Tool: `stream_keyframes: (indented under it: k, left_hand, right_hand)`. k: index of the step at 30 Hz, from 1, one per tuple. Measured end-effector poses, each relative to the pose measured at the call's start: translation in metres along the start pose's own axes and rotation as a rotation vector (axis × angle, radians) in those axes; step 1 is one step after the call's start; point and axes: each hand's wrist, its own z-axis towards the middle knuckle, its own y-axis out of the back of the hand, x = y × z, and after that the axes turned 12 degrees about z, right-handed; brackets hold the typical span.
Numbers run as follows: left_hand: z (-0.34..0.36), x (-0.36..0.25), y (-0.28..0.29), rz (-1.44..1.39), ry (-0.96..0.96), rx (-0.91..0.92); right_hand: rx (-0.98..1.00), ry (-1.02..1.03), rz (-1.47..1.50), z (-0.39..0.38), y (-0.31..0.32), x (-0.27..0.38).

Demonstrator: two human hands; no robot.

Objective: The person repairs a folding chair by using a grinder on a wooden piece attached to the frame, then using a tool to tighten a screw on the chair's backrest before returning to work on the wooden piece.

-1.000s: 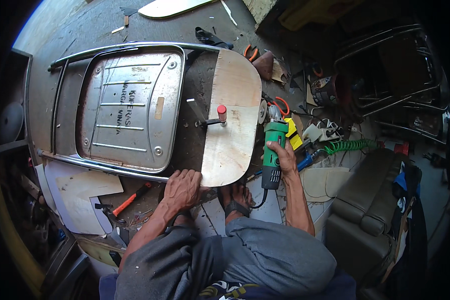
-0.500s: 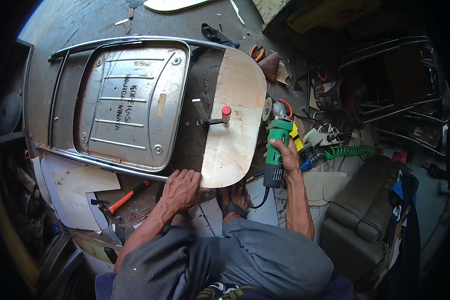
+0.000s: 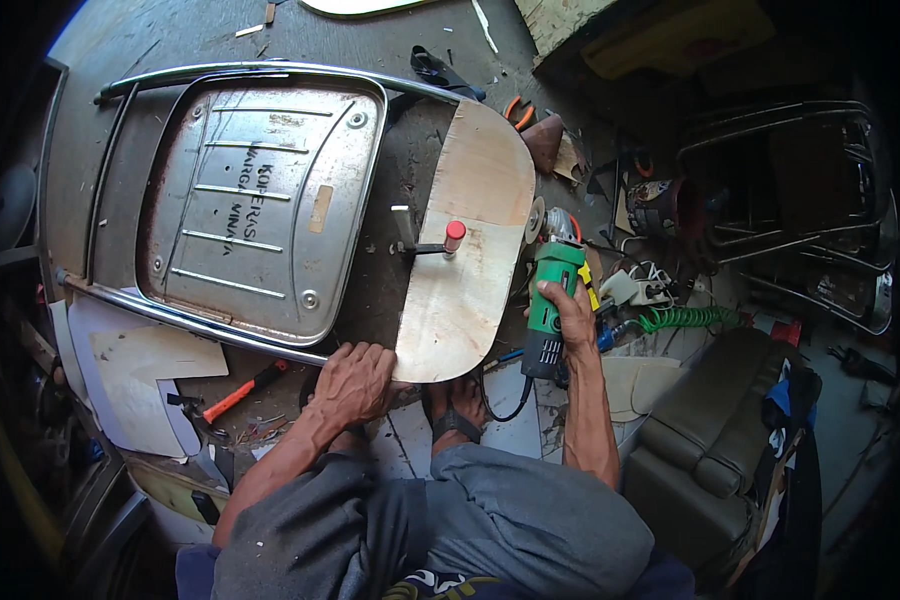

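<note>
My right hand (image 3: 571, 312) is wrapped round the body of a green angle grinder (image 3: 553, 332), held upright-on with its cord trailing below. The grinder's disc (image 3: 535, 220) is at the right edge of a pale plywood board (image 3: 470, 280) with rounded corners; whether it touches cannot be made out. My left hand (image 3: 355, 382) is closed over the near tube of a metal chair frame (image 3: 260, 340), beside the board's near-left corner. A clamp with a red handle (image 3: 455, 236) sits on the board. The frame's metal panel (image 3: 255, 200) lies left of the board.
A hammer with an orange handle (image 3: 245, 392) lies on the floor at left, near cut sheets (image 3: 150, 370). Orange-handled pliers (image 3: 517, 112), a power strip (image 3: 650, 288) and a green coiled hose (image 3: 695, 317) are at right. A dark padded seat (image 3: 700, 440) stands near right, stacked chair frames (image 3: 790, 190) beyond.
The whole view has turned and shifted slightly. Both hands keep their holds, and the grinder's disc stays at the board's right edge.
</note>
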Motion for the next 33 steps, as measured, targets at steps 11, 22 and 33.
stream_keyframes:
  k: [11, 22, 33]
  left_hand:
    - [0.002, 0.001, 0.005, 0.000, -0.009, 0.048]
    - [0.000, 0.003, -0.002, 0.010, -0.025, 0.021]
    - [0.000, 0.003, -0.002, -0.001, -0.022, 0.012]
  right_hand:
    - [0.003, -0.020, -0.014, 0.006, 0.001, 0.005]
    - [0.015, 0.013, -0.057, 0.013, 0.001, 0.010]
    - [-0.007, 0.038, -0.079, 0.016, -0.003, 0.016]
